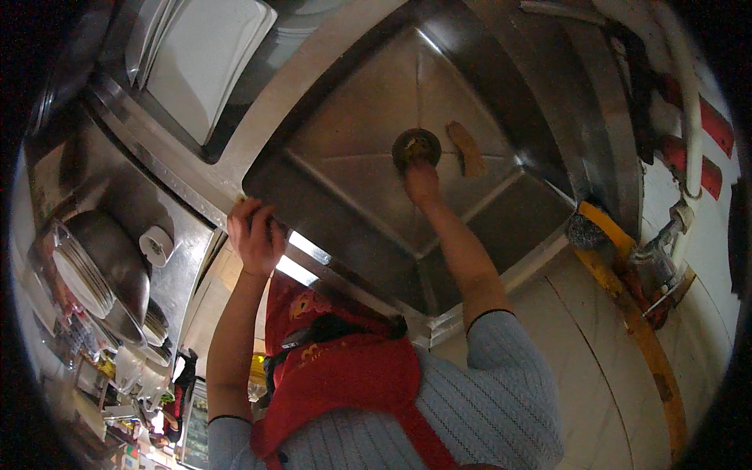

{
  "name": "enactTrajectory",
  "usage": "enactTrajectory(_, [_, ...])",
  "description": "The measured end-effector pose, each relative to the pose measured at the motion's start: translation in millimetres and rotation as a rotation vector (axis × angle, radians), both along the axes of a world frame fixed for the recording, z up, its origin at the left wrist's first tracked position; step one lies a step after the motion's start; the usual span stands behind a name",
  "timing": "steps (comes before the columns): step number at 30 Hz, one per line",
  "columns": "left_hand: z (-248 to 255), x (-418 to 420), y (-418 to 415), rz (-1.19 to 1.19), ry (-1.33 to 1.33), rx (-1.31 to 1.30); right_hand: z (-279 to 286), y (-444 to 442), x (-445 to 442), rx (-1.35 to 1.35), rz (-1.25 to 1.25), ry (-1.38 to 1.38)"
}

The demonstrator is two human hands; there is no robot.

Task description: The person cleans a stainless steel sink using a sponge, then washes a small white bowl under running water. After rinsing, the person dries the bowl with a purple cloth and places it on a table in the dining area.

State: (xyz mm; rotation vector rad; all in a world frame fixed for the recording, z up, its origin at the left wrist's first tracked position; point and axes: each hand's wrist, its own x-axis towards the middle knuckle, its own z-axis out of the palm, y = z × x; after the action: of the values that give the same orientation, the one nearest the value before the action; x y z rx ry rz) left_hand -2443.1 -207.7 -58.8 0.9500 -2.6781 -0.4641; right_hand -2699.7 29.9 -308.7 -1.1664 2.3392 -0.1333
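Observation:
An empty-looking stainless steel sink basin (364,117) lies before me. My right hand (422,179) reaches down to the round drain (416,147) at its bottom; the fingertips are inside the drain opening, over yellowish-brown bits, and I cannot tell whether they grip any. Just right of the drain, a flat, elongated tan object (465,149) lies on the basin floor. My left hand (256,237) rests on the sink's metal rim at the near left corner, its fingers bent over the edge; whether it holds something small is unclear.
White plates (197,64) stand in the neighbouring basin at upper left. On the left steel counter are a large metal bowl (120,258), stacked white plates (82,282) and a small white cup (156,246). A steel-wool scourer (585,230) and yellow hose-like strip (646,346) are at right.

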Motion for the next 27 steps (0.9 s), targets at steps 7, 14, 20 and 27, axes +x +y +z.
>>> enactTrajectory(7, [0, -1, 1, 0.011, 0.028, 0.013, 26, -14, -5, -0.044, 0.078, 0.092])
enactTrajectory(14, [4, -3, 0, 0.009, 0.027, 0.003, 15, 3, -2, -0.078, 0.127, 0.207])
enactTrajectory(20, [5, -4, 0, 0.022, 0.042, 0.007, 12, 2, -4, -0.211, 0.062, 0.24])
enactTrajectory(27, [6, -6, 4, 0.035, 0.023, -0.015, 22, 12, -2, -0.297, -0.084, 0.135])
